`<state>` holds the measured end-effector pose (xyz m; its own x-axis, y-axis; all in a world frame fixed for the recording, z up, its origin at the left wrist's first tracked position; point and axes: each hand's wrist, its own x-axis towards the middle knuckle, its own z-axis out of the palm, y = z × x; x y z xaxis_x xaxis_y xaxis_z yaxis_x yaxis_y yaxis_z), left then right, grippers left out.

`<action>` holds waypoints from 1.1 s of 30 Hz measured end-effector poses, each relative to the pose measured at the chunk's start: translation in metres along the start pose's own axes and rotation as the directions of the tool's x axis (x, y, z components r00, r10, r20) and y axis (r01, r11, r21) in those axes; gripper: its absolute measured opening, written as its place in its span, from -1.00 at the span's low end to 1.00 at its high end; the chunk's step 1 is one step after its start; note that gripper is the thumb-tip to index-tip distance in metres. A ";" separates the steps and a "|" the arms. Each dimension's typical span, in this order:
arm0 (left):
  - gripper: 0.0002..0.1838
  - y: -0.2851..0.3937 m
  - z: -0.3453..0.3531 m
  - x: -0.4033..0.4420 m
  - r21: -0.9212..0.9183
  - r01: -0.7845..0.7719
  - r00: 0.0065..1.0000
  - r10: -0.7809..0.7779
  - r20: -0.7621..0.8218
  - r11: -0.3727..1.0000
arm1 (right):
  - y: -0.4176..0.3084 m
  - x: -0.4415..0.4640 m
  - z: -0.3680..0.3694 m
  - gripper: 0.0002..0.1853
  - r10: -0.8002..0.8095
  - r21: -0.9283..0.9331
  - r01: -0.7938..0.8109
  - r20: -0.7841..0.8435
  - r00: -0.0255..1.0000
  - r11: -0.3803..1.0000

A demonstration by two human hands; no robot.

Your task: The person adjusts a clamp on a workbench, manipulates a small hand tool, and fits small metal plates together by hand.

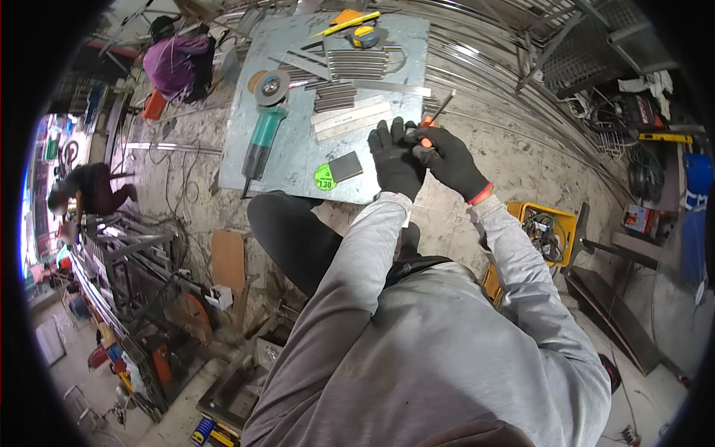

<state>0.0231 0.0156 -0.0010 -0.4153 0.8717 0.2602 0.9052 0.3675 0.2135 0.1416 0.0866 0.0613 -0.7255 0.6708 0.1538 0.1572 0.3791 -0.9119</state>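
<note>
My left hand, in a black glove, lies on the right edge of the metal-topped table with its fingers stretched out. Close beside it, my right hand, gloved in black with a red cuff, is closed around an orange-handled screwdriver. A thin metal shaft points up and to the right from the handle. Pale flat strips lie just beyond my left fingers. Left of that hand are a dark square plate and a round green label.
An angle grinder rests on the table's left side. Metal rod pieces, a steel ruler and a tape measure lie farther back. A yellow crate stands at right. One person crouches beyond the table; another is far left.
</note>
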 end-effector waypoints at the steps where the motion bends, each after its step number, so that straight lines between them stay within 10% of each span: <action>1: -0.55 0.000 -0.003 0.002 -0.017 -0.008 1.000 0.008 -0.008 1.000 | 0.000 0.000 0.004 -0.63 -0.001 0.005 0.001 0.017 1.000 1.000; 17: -0.44 -0.004 -0.008 0.001 0.088 -0.047 0.994 0.038 0.100 0.995 | -0.005 -0.006 0.057 -0.70 0.022 -0.205 -0.145 -0.506 0.862 0.968; 26: -0.48 0.001 -0.006 0.001 0.057 -0.038 0.997 0.034 0.070 0.998 | -0.018 0.015 -0.019 -0.54 0.003 0.111 -0.033 0.259 0.966 0.993; 33: -0.40 0.004 -0.013 0.005 0.037 0.025 0.963 -0.034 0.267 0.999 | 0.007 0.007 -0.002 -0.62 -0.077 0.025 0.075 0.114 0.991 0.997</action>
<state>0.0239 0.0177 0.0132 -0.4069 0.9134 -0.0084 0.8971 0.4014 0.1846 0.1390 0.0952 0.0572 -0.8071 0.5626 0.1791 0.0859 0.4120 -0.9071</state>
